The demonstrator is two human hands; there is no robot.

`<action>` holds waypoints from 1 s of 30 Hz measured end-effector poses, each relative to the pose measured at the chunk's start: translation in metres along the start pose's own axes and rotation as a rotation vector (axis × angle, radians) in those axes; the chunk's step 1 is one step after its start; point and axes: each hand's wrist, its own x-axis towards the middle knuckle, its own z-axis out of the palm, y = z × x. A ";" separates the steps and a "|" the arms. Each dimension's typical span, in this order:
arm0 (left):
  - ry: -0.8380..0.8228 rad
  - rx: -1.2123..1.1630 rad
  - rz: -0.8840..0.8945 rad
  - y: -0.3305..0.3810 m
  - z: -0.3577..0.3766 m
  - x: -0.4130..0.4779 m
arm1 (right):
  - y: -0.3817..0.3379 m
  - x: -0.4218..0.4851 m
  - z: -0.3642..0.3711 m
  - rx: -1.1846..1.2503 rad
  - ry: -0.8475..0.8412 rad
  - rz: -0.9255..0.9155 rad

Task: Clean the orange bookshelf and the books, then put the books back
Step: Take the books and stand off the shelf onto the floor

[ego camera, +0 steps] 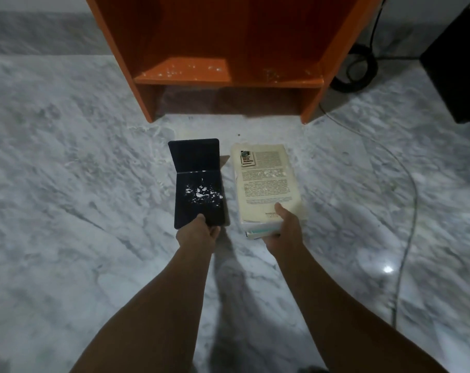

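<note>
Cream book [269, 184], back-cover print illegible, dark folder [187, 208]

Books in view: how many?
2 for sure: a dark book, open, in the left hand; a cream book in the right hand. A teal edge under the cream one may be a third. None visible on the shelf.

— Where does the camera sit?
— One only, worn on the head, tilted forward and down at the floor [67, 162]. Wide lens.
— How near?
— Close: both forearms run up from the bottom edge, left hand [197, 232] gripping a folder [185, 211], right hand [285, 224] gripping a book [266, 184], at centre. The shelf [228, 82] fills the top, cropped above.
</note>
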 end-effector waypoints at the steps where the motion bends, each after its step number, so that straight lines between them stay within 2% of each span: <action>1: 0.012 0.013 -0.004 -0.002 -0.001 0.002 | 0.003 0.001 -0.004 0.005 0.016 0.017; 4: 0.018 0.058 -0.001 -0.008 -0.006 0.011 | 0.010 0.002 -0.011 -0.033 0.109 0.055; 10: -0.027 0.315 0.060 -0.025 -0.023 0.043 | 0.009 0.000 -0.010 -0.175 0.204 0.061; 14: 0.179 0.564 0.152 -0.026 -0.023 0.047 | 0.009 -0.003 -0.008 -0.261 0.286 0.059; 18: 0.134 0.505 0.121 -0.022 -0.023 0.048 | 0.003 -0.016 0.006 -0.464 0.542 -0.046; 20: 0.048 0.414 0.092 -0.008 -0.016 0.035 | -0.013 -0.027 0.023 -0.479 0.458 -0.093; 23: 0.022 0.308 0.090 0.031 0.005 0.000 | -0.055 -0.051 0.074 -0.310 0.318 -0.107; 26: -0.070 0.260 0.164 0.080 0.035 -0.049 | -0.106 -0.088 0.149 -0.190 0.113 -0.180; 30: -0.223 0.040 0.227 0.145 0.071 -0.123 | -0.169 -0.141 0.232 -0.077 -0.240 -0.213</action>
